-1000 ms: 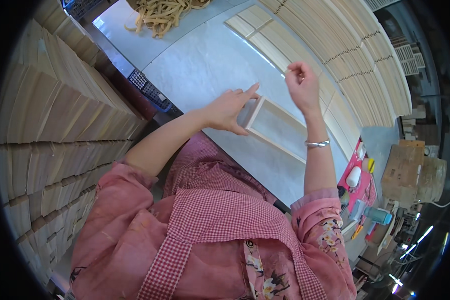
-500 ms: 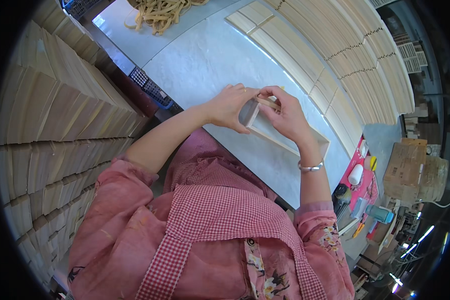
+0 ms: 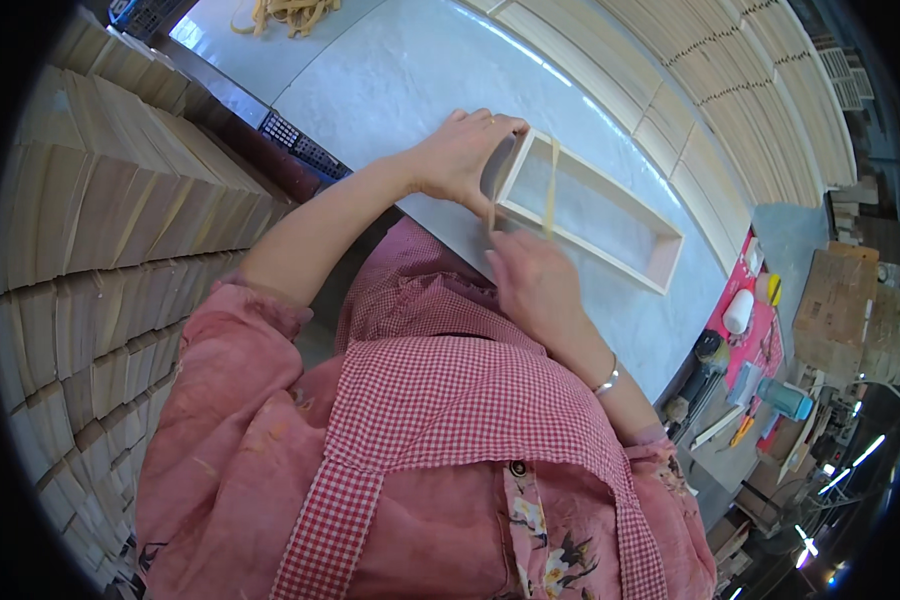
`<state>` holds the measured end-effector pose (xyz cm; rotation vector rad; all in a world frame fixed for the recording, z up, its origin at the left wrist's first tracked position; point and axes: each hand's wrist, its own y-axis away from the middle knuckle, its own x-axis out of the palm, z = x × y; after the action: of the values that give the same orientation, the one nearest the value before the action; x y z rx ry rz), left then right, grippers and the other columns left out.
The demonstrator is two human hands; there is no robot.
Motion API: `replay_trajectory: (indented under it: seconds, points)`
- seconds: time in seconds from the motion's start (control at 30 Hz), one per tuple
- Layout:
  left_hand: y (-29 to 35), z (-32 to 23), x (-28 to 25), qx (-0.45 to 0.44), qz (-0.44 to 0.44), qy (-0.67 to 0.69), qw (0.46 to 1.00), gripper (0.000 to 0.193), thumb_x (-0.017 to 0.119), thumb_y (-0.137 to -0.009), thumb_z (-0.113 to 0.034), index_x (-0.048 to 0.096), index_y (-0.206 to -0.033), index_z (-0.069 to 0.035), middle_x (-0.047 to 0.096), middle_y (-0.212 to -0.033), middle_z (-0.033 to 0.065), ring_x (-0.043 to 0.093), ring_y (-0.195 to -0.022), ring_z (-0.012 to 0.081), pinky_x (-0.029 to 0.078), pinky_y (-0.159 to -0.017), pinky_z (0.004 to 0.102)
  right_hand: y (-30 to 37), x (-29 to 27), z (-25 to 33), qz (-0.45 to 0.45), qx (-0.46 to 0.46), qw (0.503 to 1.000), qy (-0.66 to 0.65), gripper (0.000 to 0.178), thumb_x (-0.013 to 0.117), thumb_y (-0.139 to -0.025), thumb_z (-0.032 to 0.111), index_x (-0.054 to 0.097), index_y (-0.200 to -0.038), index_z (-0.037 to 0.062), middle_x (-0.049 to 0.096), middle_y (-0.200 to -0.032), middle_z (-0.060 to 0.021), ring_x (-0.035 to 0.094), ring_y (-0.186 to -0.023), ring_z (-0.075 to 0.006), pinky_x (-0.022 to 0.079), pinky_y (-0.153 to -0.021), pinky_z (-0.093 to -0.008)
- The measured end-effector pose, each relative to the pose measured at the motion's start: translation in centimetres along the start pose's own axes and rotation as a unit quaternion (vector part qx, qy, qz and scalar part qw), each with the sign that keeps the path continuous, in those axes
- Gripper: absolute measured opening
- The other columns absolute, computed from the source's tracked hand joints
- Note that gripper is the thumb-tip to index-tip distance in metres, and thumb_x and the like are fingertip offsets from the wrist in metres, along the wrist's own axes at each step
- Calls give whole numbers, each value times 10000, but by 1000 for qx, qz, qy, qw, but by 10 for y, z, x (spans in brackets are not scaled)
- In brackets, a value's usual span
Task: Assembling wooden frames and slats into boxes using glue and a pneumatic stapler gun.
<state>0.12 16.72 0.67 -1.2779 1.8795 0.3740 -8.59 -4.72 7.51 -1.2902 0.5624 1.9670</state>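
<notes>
A shallow rectangular frame of pale wood [image 3: 610, 262] lies on the grey table, its long side running toward the right. My left hand [image 3: 460, 160] grips its left end, the thumb at the near corner and the fingers at the far one. Across the frame, near that end, runs a tan rubber band [image 3: 552, 180]. My right hand [image 3: 538, 282] is at the near side by the left corner, its fingers closed and somewhat blurred, with the band drawn down to them. The fingertips' exact hold on it is partly hidden.
Tan rubber bands [image 3: 295, 14] lie heaped at the far left of the table [image 3: 390, 90]. Thin wooden boards [image 3: 660, 125] stand in rows along the far right. Tall wood stacks [image 3: 100, 220] rise at my left. Tools and a white spool [image 3: 738, 312] lie at the right.
My right hand has moved from the frame's far left corner toward me, to the near side. A band now crosses the frame. The frame has shifted slightly away and rightward.
</notes>
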Motion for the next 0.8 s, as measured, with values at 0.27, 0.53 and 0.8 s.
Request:
replay_trajectory:
  seconds: [0.27,0.53,0.8]
  points:
    - [7,-10,-14,-44,20,46,998,1048,911,-545,-367,455,-1437,-62,589,-1287,122,570,-1093,292,367,-1071,411,118,-45,-109,-202,164,966,5,233,635,-920,26,707,-1141,16,590,-816,-73,495,-605,-213,449,-575,-308]
    - [4,-15,-14,-80,46,56,994,1069,925,-524,-292,445,-1454,-74,584,-1269,127,555,-1072,279,366,-1072,412,108,-81,-184,-157,264,950,-60,534,624,-859,-58,567,-1385,11,571,-1105,-98,511,-698,-158,470,-628,-256]
    - [6,-16,-14,-73,35,47,996,1070,914,-533,-304,438,-1458,-58,583,-1306,133,557,-1116,297,364,-1077,421,99,-57,-204,-96,241,959,-114,574,633,-844,-53,551,-1408,21,575,-1186,-123,579,-882,-206,508,-821,-280]
